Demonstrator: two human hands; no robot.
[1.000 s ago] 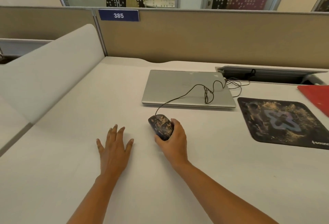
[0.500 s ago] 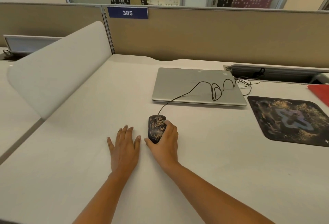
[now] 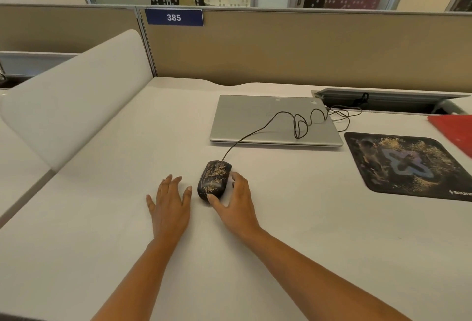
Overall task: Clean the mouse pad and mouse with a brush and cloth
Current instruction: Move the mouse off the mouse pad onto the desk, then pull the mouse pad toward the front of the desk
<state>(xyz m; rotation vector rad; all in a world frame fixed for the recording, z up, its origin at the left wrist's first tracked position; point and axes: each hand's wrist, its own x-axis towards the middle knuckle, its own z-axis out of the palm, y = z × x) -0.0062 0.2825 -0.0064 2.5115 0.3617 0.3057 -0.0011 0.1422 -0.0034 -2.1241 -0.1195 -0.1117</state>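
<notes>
two bare hands lie low on the pale grey bench (image 3: 306,231), near its front middle. the left hand (image 3: 169,205) rests palm down on the surface, fingers straight and slightly spread, its grip apart and holding nothing. just to its right sits the black corded computer mouse (image 3: 214,180), flecked across its top with tan grit, flat on the bench. the right hand (image 3: 236,203) has its grip clamped on the mouse: the thumb touches the near left edge and the curled fingers press the right flank, while the palm sits behind and to the right of the shell, not over it. a narrow gap separates the left hand from the mouse.

the thin black cable (image 3: 258,129) runs from the mouse's nose across the lid of the closed silver laptop (image 3: 255,116), loops there and goes on towards the open grey cable trough (image 3: 383,102) at the back of the bench. the dark printed mouse pad (image 3: 406,165), also strewn with tan grit, lies flat well to the right of the mouse, just beside the laptop's right front corner. a flat red sheet (image 3: 454,129) shows at the right edge beyond the pad, partly cut off. behind stands a tan partition (image 3: 306,47) with a blue sign reading 385 (image 3: 174,17), and a white curved divider (image 3: 76,90) borders the bench on the left.
</notes>
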